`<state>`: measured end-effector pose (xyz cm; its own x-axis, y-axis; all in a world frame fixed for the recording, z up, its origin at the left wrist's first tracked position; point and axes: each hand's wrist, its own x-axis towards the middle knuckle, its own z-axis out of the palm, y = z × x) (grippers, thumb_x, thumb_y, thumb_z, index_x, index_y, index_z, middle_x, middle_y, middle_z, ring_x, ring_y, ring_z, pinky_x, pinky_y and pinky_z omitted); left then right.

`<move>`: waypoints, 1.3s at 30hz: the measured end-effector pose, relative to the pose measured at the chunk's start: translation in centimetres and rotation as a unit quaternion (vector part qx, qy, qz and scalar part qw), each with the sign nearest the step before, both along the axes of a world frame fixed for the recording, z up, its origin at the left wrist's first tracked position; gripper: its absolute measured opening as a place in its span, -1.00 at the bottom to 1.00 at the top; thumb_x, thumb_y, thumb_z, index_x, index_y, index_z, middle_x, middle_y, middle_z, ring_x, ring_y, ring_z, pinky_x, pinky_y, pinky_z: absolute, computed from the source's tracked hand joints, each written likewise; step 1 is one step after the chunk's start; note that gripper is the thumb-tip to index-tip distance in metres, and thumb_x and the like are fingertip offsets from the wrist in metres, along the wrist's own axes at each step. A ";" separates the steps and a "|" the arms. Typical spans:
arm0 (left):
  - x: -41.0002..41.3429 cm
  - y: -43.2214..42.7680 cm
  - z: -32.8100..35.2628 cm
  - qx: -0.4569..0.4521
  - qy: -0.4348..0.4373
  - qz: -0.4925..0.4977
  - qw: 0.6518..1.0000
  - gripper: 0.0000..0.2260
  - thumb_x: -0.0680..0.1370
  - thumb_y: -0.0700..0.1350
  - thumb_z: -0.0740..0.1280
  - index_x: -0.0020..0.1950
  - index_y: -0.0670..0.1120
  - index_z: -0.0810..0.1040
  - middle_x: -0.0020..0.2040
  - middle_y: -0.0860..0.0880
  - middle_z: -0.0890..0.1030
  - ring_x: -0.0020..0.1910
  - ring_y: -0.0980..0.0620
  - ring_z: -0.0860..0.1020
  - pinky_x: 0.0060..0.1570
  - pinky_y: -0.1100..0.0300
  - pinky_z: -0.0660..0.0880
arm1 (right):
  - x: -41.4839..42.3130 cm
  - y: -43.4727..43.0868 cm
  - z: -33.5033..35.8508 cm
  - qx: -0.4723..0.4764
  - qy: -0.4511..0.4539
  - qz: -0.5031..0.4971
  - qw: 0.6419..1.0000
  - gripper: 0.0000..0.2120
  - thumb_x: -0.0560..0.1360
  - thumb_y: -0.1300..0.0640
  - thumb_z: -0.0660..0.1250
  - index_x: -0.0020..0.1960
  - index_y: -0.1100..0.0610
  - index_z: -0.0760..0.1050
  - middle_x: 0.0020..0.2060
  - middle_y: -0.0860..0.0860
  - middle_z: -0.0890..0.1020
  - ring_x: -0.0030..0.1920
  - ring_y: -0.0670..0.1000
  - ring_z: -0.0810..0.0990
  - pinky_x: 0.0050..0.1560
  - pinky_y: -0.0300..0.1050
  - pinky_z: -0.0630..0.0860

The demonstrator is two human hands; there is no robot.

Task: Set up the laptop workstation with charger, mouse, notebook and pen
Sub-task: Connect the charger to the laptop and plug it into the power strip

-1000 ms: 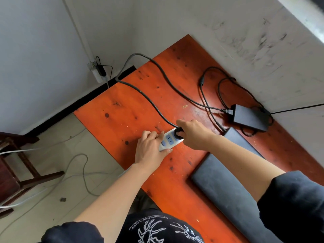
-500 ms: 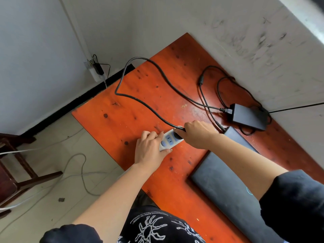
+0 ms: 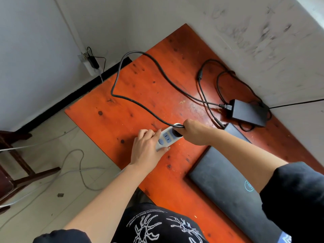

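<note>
I see one power strip gripped by left hand, right hand fingers closed on one black plug, one closed laptop, one charger brick on orange table.

Bright daylight, soft shadows, wide-angle edge distortion

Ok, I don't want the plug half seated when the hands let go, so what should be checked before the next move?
1. Power strip held steady: ok, the left hand grips its near end on the table.
2. Plug seated fully: cannot tell, the right hand covers it.
3. Power cord free of snags: ok, it loops loosely over the table's far edge.
4. Charger brick resting on the table: ok, by the wall.
5. Laptop ready: not ok, lid shut.
6. Charger lead in the laptop: cannot tell, the right arm hides that corner.
</note>
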<state>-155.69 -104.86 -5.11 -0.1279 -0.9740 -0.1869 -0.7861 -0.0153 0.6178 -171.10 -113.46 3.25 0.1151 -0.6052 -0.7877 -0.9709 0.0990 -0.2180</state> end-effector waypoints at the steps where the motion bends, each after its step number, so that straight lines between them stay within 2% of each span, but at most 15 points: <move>1: 0.0 0.0 0.0 -0.002 0.002 0.000 1.000 -0.42 0.45 0.13 0.42 0.38 -0.12 0.47 0.02 -0.01 0.56 0.16 -0.06 0.39 0.02 0.05 0.44 | -0.3 -0.2 0.0 0.003 -0.009 -0.016 1.000 -0.58 0.64 -0.04 0.08 -0.33 0.14 0.29 -0.42 0.00 0.37 -0.44 -0.01 0.28 -0.43 -0.12 0.27; 8: -0.1 0.1 -0.3 -0.015 0.010 0.009 1.000 -0.47 0.42 0.11 0.45 0.30 -0.13 0.53 -0.05 -0.02 0.56 0.10 -0.08 0.42 -0.04 0.02 0.47 | 1.0 0.5 0.4 -0.008 0.021 0.005 1.000 -0.66 0.61 0.15 0.08 -0.34 0.16 0.24 -0.43 0.02 0.33 -0.45 -0.01 0.24 -0.47 -0.16 0.20; 13: -0.1 0.1 -0.3 -0.028 0.013 0.009 0.999 -0.45 0.39 0.07 0.49 0.30 -0.17 0.54 -0.06 -0.03 0.57 0.09 -0.09 0.44 -0.04 0.02 0.48 | 0.1 0.2 0.2 0.001 0.000 -0.027 1.000 -0.65 0.63 0.10 0.08 -0.32 0.16 0.26 -0.43 0.02 0.34 -0.45 -0.01 0.25 -0.47 -0.15 0.21; 23: 0.0 0.1 -0.2 -0.028 0.009 0.010 1.000 -0.51 0.39 0.08 0.49 0.23 -0.13 0.58 -0.04 -0.02 0.60 0.12 -0.09 0.44 -0.03 -0.01 0.50 | 1.4 0.7 0.2 -0.025 0.036 0.033 0.998 -0.74 0.53 0.27 0.11 -0.34 0.18 0.26 -0.43 0.04 0.34 -0.45 0.01 0.25 -0.48 -0.14 0.21; 25: -0.1 0.1 -0.2 -0.019 0.009 0.011 1.000 -0.53 0.39 0.09 0.48 0.22 -0.10 0.59 -0.01 -0.03 0.62 0.14 -0.09 0.44 0.01 -0.02 0.50 | 1.7 1.4 -0.2 -0.029 0.047 0.037 0.998 -0.83 0.50 0.31 0.10 -0.24 0.19 0.36 -0.40 0.03 0.38 -0.45 0.00 0.29 -0.47 -0.15 0.25; 27: -0.3 0.0 0.0 -0.013 0.013 0.018 1.000 -0.50 0.39 0.09 0.49 0.26 -0.11 0.58 0.02 -0.06 0.65 0.15 -0.11 0.46 0.06 -0.02 0.50 | 1.9 2.1 -0.8 -0.036 0.054 0.047 0.997 -0.77 0.48 0.33 0.08 -0.07 0.10 0.46 -0.35 0.00 0.41 -0.43 -0.02 0.34 -0.44 -0.15 0.28; 31: -0.2 0.2 -0.4 -0.038 0.011 0.026 0.999 -0.58 0.38 0.08 0.49 0.16 -0.09 0.62 -0.05 -0.02 0.62 0.09 -0.09 0.46 -0.05 -0.02 0.51 | 1.3 1.2 -1.4 -0.022 0.033 0.035 0.999 -0.80 0.50 0.31 0.07 -0.28 0.17 0.31 -0.41 0.03 0.36 -0.45 0.01 0.28 -0.47 -0.14 0.23; 35: -0.2 0.4 -1.0 -0.046 0.014 0.028 0.998 -0.55 0.38 0.07 0.50 0.19 -0.10 0.59 -0.04 -0.01 0.61 0.11 -0.09 0.44 -0.05 0.01 0.49 | 0.8 0.4 -1.5 0.010 -0.002 0.031 0.999 -0.75 0.54 0.27 0.07 -0.31 0.15 0.25 -0.41 0.02 0.34 -0.41 0.01 0.25 -0.41 -0.10 0.23; 39: -0.2 0.3 -1.3 -0.035 0.009 0.022 0.999 -0.54 0.41 0.11 0.46 0.22 -0.09 0.58 -0.02 0.01 0.60 0.12 -0.05 0.41 -0.03 0.03 0.48 | 0.8 0.4 -1.3 0.015 -0.009 0.031 0.999 -0.74 0.57 0.26 0.07 -0.30 0.15 0.28 -0.41 0.01 0.35 -0.42 -0.01 0.24 -0.44 -0.15 0.22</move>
<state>-155.90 -104.57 -6.38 -0.0881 -0.9892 -0.1167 -0.7742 -0.0058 0.6329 -170.33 -113.03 1.96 0.1668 -0.5733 -0.8022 -0.9711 0.0452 -0.2342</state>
